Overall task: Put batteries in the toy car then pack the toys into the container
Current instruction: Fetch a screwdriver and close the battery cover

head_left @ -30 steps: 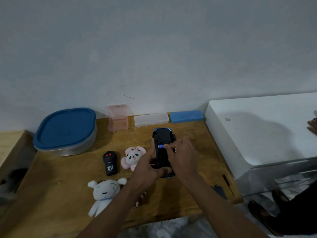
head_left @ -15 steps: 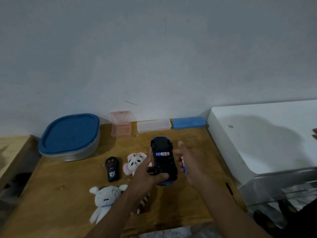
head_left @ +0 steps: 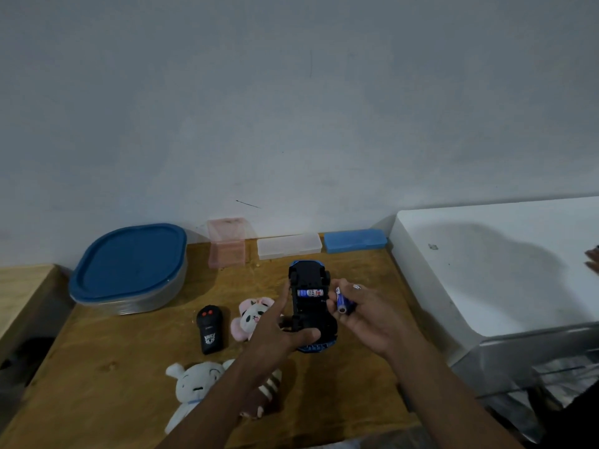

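The blue and black toy car [head_left: 310, 299] is upside down, held above the wooden table [head_left: 129, 367] by my left hand [head_left: 278, 335]. One battery [head_left: 310, 292] lies across its open compartment. To the car's right, my right hand [head_left: 363, 315] pinches a second blue battery [head_left: 341, 301]. A black remote [head_left: 209, 328] lies left of the car. A pink plush [head_left: 251, 317] sits beside it, and a white plush [head_left: 191, 388] lies nearer me. A striped plush [head_left: 267, 392] is partly hidden under my left forearm. The container with a blue lid [head_left: 129, 265] stands shut at the back left.
Along the wall stand a pink clear box [head_left: 227, 246], a clear flat case [head_left: 289, 245] and a blue flat case [head_left: 355, 240]. A white appliance [head_left: 486, 270] borders the table's right edge, with another person's hand [head_left: 593, 259] at its far right. A lower surface [head_left: 19, 293] lies left.
My right hand lifted off the car after pressing a battery into the compartment and moved right. It now holds a second battery beside the car. The view has tilted slightly.
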`<control>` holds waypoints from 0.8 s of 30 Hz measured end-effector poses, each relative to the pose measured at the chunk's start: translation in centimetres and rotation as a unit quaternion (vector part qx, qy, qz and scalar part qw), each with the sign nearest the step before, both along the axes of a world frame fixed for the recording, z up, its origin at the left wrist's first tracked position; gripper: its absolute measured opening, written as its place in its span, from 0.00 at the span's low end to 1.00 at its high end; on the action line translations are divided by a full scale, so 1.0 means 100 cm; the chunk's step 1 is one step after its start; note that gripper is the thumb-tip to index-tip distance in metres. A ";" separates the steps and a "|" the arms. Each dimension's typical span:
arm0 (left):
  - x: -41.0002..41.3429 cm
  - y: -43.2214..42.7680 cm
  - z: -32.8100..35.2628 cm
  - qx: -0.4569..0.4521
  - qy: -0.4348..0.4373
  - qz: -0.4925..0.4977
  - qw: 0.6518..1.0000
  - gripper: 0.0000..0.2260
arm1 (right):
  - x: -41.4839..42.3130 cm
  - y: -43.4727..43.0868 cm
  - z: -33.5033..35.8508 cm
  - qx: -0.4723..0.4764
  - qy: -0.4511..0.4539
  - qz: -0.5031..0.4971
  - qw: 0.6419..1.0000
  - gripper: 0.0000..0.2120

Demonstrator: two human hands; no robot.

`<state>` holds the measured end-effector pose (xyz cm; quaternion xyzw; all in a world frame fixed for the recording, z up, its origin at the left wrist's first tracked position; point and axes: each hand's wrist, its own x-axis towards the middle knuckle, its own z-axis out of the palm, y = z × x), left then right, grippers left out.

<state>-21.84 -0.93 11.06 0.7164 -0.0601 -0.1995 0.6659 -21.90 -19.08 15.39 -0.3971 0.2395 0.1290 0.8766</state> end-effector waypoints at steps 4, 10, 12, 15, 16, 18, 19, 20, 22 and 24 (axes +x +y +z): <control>0.000 -0.001 0.003 0.004 0.000 -0.006 1.000 0.43 | -0.001 0.001 0.001 0.021 0.009 -0.022 0.999 0.14; -0.001 0.001 0.003 -0.004 0.011 -0.014 1.000 0.43 | -0.001 0.002 -0.002 0.018 0.007 -0.063 0.998 0.14; -0.001 0.001 0.001 -0.003 0.017 -0.014 1.000 0.44 | -0.002 0.003 -0.003 0.014 0.006 -0.068 0.998 0.14; -0.002 0.002 -0.002 -0.001 0.023 -0.011 1.000 0.44 | -0.004 0.003 -0.004 -0.064 0.006 -0.063 0.996 0.13; -0.003 0.002 -0.003 -0.001 0.024 -0.011 1.000 0.43 | -0.005 0.003 -0.005 -0.107 0.004 -0.058 0.993 0.12; -0.004 0.002 -0.004 0.000 0.024 -0.011 1.000 0.42 | -0.006 0.003 -0.006 -0.201 -0.007 -0.048 0.978 0.10; -0.005 0.002 -0.004 0.000 0.022 -0.010 1.000 0.42 | -0.005 0.004 -0.007 -0.253 -0.015 -0.042 0.966 0.08; -0.005 0.002 -0.004 -0.001 0.021 -0.011 1.000 0.41 | -0.004 0.004 -0.007 -0.299 -0.024 -0.035 0.953 0.07; -0.006 0.001 -0.004 -0.004 0.020 -0.013 1.000 0.41 | -0.002 0.006 -0.007 -0.365 -0.049 -0.029 0.929 0.04; -0.007 -0.001 -0.002 -0.003 0.016 -0.019 1.000 0.41 | 0.000 0.008 -0.006 -0.432 -0.090 -0.027 0.897 0.04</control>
